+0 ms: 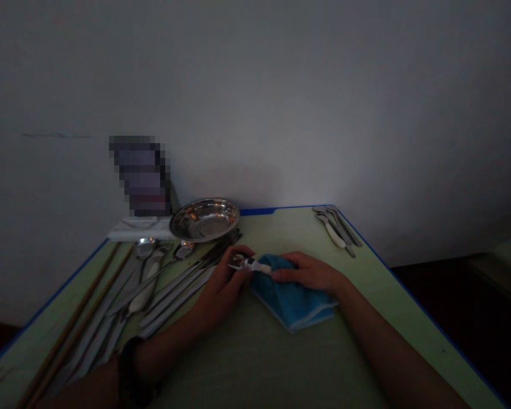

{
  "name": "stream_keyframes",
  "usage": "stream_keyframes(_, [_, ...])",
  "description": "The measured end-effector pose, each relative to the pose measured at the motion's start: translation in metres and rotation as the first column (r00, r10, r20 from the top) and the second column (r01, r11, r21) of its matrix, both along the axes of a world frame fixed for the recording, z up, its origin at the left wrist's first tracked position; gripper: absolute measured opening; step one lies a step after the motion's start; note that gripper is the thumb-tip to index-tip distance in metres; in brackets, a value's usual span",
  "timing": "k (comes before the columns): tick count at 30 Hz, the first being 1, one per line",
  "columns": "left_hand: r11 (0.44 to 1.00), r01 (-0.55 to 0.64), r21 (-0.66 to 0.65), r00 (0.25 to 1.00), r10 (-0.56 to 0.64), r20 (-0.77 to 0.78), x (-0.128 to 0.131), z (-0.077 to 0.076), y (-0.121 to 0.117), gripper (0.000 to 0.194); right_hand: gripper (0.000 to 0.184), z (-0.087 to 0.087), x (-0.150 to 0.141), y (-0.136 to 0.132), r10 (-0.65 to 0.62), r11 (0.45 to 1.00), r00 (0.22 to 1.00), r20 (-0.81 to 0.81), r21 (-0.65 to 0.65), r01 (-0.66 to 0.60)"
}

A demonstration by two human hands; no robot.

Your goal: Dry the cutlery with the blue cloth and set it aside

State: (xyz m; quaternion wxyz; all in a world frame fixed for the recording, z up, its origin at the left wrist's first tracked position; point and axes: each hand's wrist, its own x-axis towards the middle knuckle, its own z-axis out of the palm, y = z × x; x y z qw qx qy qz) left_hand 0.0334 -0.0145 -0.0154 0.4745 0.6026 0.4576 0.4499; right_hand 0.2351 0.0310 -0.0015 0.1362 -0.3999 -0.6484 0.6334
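Observation:
Above the middle of the table, my left hand (pixel 235 278) is closed around the metal head of a white-handled fork (pixel 262 268). The fork's head points left, and the fingers partly hide it. My right hand (pixel 306 271) pinches a blue cloth (pixel 292 301) against the handle end of the same fork. The cloth's white-edged corner hangs below the right hand toward the tabletop. A dark band (pixel 133 372) circles my left wrist.
Chopsticks (pixel 85 309), a spoon (pixel 145 247) and several knives and forks lie at left. Behind them stand a shiny metal bowl (pixel 206 220) and a blurred screen (pixel 141 176). More cutlery (pixel 336 227) lies at the far right corner of the green table (pixel 392 318), against the wall.

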Motion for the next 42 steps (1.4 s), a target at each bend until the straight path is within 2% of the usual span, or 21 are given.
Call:
stream_keyframes(10, [0.999,0.034,-0.029,0.999,-0.034,0.001,0.0002,0.0064,-0.0007,0.021,0.041,0.0023,-0.0002,-0.0005,0.008,0.999,1.0,0.013,0.034,-0.008])
stream_keyframes(17, [0.999,-0.012,-0.036,1.0,0.013,0.01,0.0017,0.0016,0.0011,0.015,0.043,0.0023,-0.0003,-0.0005,0.033,0.996,0.999,0.032,0.079,-0.036])
stream_keyframes(27, [0.999,0.04,-0.016,0.999,-0.04,-0.012,-0.0025,0.0018,-0.0005,0.026,0.04,0.004,-0.0001,-0.0002,0.038,0.997,0.999,0.028,0.067,-0.04])
stream_keyframes(42, [0.999,0.01,-0.045,1.0,-0.01,0.002,0.0011,0.0001,-0.0001,0.017,0.04,0.0051,-0.0011,-0.0013,0.015,1.0,1.0,0.002,0.013,-0.015])
